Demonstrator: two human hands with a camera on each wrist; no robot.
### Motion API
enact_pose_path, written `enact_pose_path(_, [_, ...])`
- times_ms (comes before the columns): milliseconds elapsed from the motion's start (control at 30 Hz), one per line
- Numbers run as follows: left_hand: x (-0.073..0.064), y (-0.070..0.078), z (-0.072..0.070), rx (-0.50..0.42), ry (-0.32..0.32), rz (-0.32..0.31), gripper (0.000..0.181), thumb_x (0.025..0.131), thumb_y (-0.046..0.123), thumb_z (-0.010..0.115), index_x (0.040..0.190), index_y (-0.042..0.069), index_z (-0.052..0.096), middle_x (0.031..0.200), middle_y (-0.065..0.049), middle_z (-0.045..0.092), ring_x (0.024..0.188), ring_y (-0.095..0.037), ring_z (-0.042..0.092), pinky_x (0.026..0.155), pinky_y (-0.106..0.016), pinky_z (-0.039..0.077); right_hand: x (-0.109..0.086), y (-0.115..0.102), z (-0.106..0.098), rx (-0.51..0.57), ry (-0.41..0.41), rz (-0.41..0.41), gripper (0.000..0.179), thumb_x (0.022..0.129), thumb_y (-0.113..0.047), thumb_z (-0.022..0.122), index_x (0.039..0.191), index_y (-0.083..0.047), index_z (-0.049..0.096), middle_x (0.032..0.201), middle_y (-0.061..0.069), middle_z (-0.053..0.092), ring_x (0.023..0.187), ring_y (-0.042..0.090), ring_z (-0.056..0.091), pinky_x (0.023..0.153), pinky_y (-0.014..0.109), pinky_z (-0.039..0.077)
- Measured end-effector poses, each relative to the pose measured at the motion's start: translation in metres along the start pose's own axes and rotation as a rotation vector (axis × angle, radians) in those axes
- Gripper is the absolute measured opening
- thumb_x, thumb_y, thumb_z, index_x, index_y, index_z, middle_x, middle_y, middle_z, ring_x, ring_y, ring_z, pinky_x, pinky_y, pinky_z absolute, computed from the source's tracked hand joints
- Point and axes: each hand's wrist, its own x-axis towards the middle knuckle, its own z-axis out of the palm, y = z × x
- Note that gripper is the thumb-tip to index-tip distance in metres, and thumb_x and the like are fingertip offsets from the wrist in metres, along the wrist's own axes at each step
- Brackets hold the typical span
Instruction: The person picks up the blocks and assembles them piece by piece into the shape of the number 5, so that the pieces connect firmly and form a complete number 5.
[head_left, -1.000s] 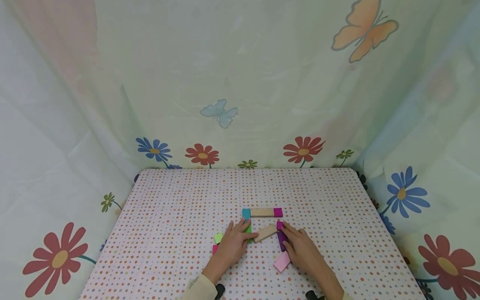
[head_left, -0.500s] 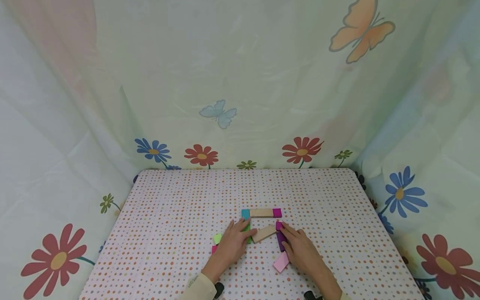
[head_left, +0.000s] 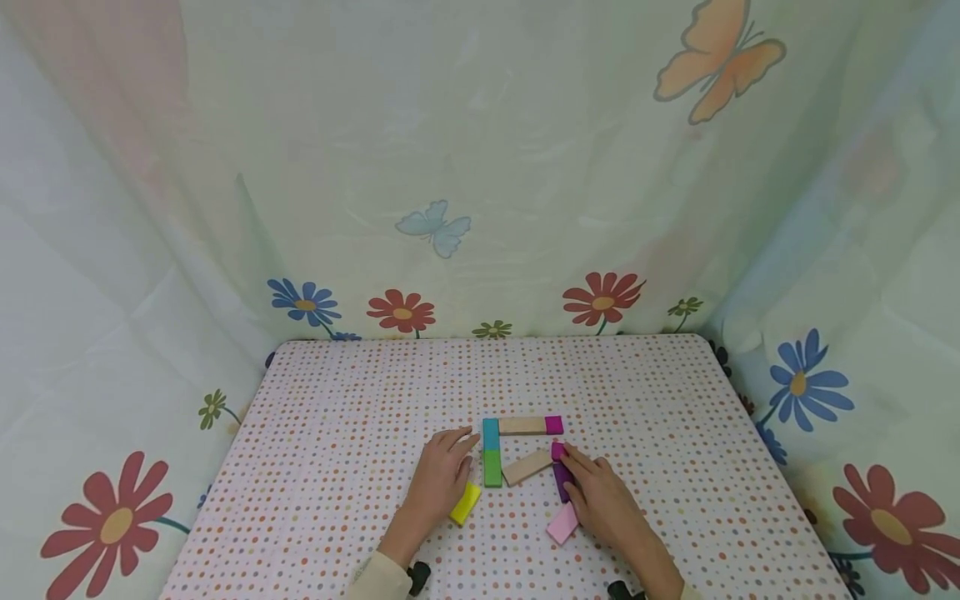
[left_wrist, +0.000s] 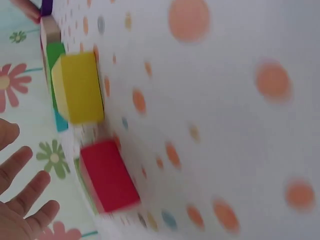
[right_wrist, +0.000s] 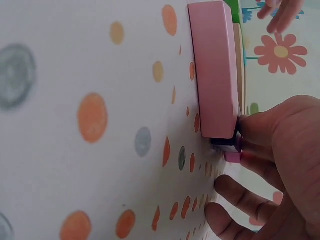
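Note:
My left hand [head_left: 438, 475] hovers left of the block outline, fingers loose and holding nothing. By its thumb lies a yellow block [head_left: 465, 504]. The left wrist view shows a red block [left_wrist: 110, 176] too, hidden by the hand in the head view. A blue block [head_left: 491, 433] and a green block [head_left: 492, 468] form a column, with a plain wooden block [head_left: 522, 426] and a magenta block [head_left: 553, 425] along the top. My right hand [head_left: 606, 498] rests against a smaller magenta block [head_left: 557, 451] and a dark purple block [head_left: 561, 481], with thumb and index finger touching them.
A slanted wooden block [head_left: 527, 467] spans between the green block and the purple side. Below the purple block lies a pink block [head_left: 562, 524], tilted. The dotted table [head_left: 360, 400] reaches back to a flowered curtain [head_left: 337, 167].
My left hand has lifted off the green block and moved left, uncovering the green and yellow blocks and covering the red one. The right hand stays in place.

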Motion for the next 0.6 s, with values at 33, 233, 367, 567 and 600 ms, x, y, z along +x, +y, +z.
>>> enact_pose_path(33, [-0.002,-0.002,-0.002,0.012,0.003,-0.010,0.037,0.099,0.010,0.073,0.136,0.012,0.071,0.142,-0.010,0.069,0.128,-0.030,0.063,0.108,-0.050,0.054,0.000,0.000,0.000,0.002,0.001,-0.001,0.049,0.103,-0.020,0.068,0.149,-0.005,0.060,0.163,0.012,0.052,0.107,0.022,0.059,0.087,0.042,0.054])
enact_pose_path(233, [-0.011,-0.014,-0.008,0.052,0.012,-0.063,0.035,0.098,0.015,0.076,0.133,0.014,0.073,0.131,-0.003,0.073,0.120,-0.026,0.064,0.102,-0.047,0.055,-0.001,0.001,0.000,0.027,0.010,-0.008,0.049,0.103,-0.020,0.068,0.148,-0.005,0.060,0.162,0.013,0.053,0.113,0.028,0.062,0.093,0.047,0.056])
enact_pose_path(367, [-0.019,-0.017,-0.011,0.070,0.014,-0.081,0.031,0.097,0.020,0.077,0.127,0.015,0.077,0.121,-0.002,0.075,0.108,-0.023,0.062,0.093,-0.043,0.053,-0.001,0.000,0.001,0.025,0.005,-0.003,0.049,0.102,-0.020,0.069,0.148,-0.006,0.061,0.163,0.011,0.052,0.107,0.022,0.059,0.088,0.042,0.054])
enact_pose_path(567, [-0.029,-0.009,-0.016,0.050,-0.067,-0.138,0.029,0.099,0.026,0.075,0.126,0.016,0.077,0.114,0.001,0.074,0.097,-0.013,0.057,0.080,-0.031,0.053,0.000,0.002,0.001,0.030,0.000,0.001,0.049,0.103,-0.020,0.069,0.148,-0.005,0.061,0.163,0.012,0.052,0.116,0.029,0.062,0.096,0.048,0.056])
enact_pose_path(600, [-0.030,-0.006,-0.016,0.041,-0.094,-0.148,0.030,0.099,0.027,0.075,0.126,0.016,0.077,0.114,0.002,0.074,0.097,-0.013,0.057,0.079,-0.029,0.054,0.000,0.002,0.001,0.032,-0.001,0.001,0.049,0.103,-0.020,0.069,0.148,-0.005,0.061,0.163,0.013,0.052,0.117,0.030,0.062,0.098,0.050,0.056])
